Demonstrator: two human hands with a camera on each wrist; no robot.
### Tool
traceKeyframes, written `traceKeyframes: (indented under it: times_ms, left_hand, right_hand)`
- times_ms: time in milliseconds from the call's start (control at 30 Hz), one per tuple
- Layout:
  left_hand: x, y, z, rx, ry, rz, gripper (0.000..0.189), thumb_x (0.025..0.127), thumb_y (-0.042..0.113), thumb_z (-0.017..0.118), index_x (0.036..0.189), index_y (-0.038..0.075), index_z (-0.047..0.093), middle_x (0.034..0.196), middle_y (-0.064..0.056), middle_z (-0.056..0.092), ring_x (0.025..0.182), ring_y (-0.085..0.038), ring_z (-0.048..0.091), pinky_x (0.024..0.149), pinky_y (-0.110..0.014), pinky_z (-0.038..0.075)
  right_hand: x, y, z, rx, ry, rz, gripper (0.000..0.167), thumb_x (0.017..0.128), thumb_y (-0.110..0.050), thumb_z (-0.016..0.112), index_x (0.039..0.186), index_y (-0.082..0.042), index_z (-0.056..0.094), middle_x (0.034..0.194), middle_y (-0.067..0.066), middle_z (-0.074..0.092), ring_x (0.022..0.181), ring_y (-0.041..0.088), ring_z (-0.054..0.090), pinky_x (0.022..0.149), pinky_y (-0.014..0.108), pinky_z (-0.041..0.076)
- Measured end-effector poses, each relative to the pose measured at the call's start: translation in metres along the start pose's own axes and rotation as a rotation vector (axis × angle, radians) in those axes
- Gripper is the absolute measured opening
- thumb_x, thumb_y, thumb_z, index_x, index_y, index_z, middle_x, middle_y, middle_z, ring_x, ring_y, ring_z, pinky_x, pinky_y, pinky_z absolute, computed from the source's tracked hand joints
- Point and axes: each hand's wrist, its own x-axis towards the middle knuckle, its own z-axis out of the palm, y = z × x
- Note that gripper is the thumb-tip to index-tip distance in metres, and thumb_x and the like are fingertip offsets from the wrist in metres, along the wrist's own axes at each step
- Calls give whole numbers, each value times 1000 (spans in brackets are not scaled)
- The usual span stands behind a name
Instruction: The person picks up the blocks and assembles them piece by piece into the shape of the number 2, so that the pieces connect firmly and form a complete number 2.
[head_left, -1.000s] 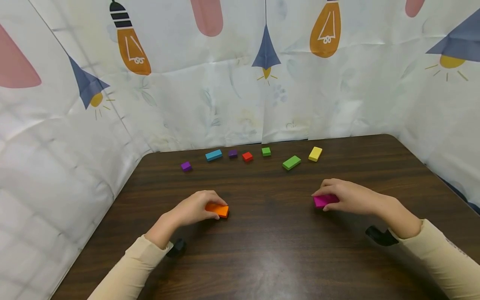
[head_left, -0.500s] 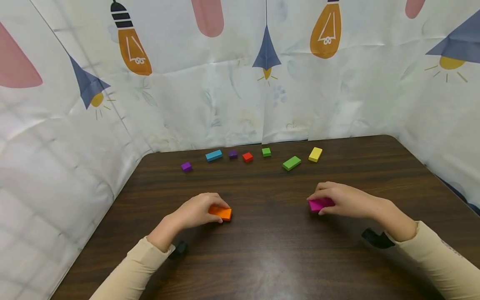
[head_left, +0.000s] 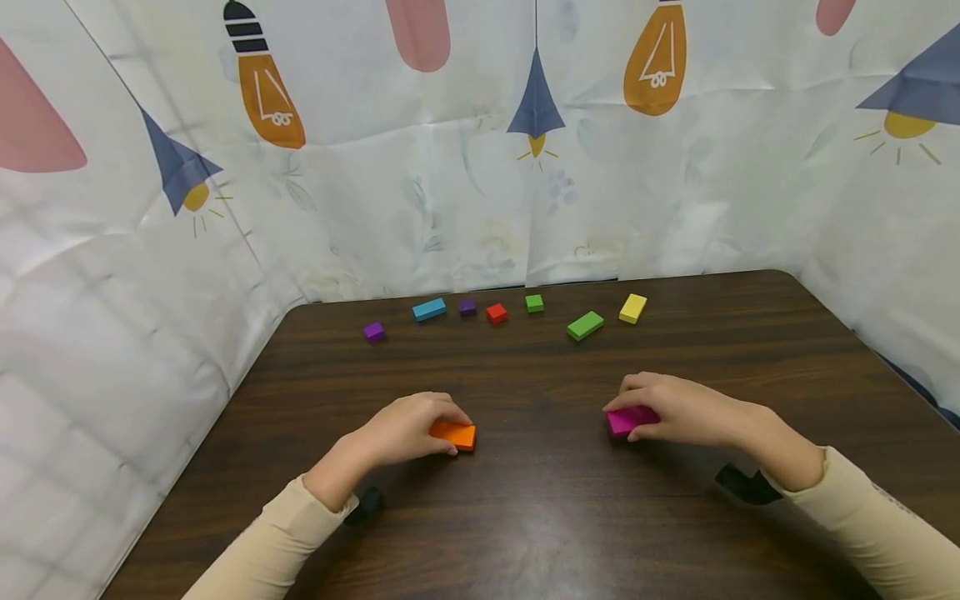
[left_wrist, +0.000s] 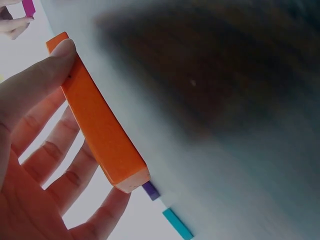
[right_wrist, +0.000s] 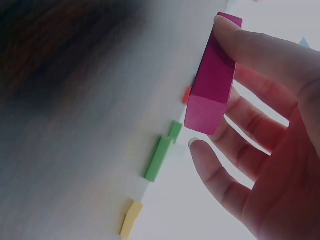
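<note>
My left hand [head_left: 408,427] pinches an orange rectangular block [head_left: 459,436] between thumb and fingers, left of the table's middle. In the left wrist view the thumb presses one long face of the orange block [left_wrist: 102,125], with fingers behind it. Across from it, my right hand [head_left: 682,410] pinches a magenta rectangular block [head_left: 628,421]. The right wrist view shows the thumb near the far end of the magenta block [right_wrist: 212,82], the little finger apart from it. A gap separates the two blocks. Whether either block touches the tabletop I cannot tell.
Along the back of the dark wooden table [head_left: 525,500] lie a purple block [head_left: 374,332], blue block [head_left: 429,310], dark purple block [head_left: 467,307], red block [head_left: 497,314], small green block [head_left: 534,303], longer green block [head_left: 585,326] and yellow block [head_left: 632,308]. A printed curtain [head_left: 465,208] hangs behind.
The left hand has moved right and slightly nearer with the orange block. The right hand has moved left and nearer with the magenta block, narrowing the gap. The back blocks stay put.
</note>
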Motion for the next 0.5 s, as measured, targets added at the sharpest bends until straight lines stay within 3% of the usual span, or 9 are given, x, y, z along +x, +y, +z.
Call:
traceKeyframes:
  times_ms: [500]
  left_hand:
    - [2, 22, 6, 55, 52, -14, 31, 85, 19, 86, 113, 12, 77, 105, 3, 68, 93, -14, 62, 85, -37, 54]
  right_hand:
    - [5, -11, 10, -42, 11, -3, 35, 86, -19, 86, 119, -12, 75, 105, -7, 59, 90, 10, 55, 74, 29, 53]
